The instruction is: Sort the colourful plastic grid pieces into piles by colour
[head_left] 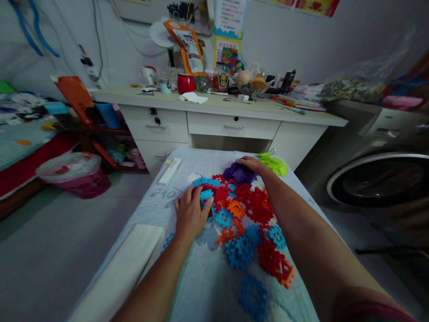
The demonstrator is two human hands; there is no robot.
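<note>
A heap of interlocking plastic tiles (pixel 250 214) in red, blue, orange and purple lies on a small cloth-covered table (pixel 201 286). My left hand (pixel 191 213) rests on the heap's left edge, fingers curled round a light blue tile (pixel 206 195). My right hand (pixel 252 164) reaches to the far side, fingers flat on a cluster of purple tiles (pixel 239 173). A bunch of lime green tiles (pixel 274 164) lies just right of that hand. One blue tile (pixel 253 296) sits apart near the front.
A white slim box (pixel 170 171) lies at the table's far left, a white folded sheet (pixel 124 268) at the near left. Beyond stands a cluttered white desk (pixel 231 120). A pink bin (pixel 75 173) is on the floor left, a washing machine (pixel 378 179) right.
</note>
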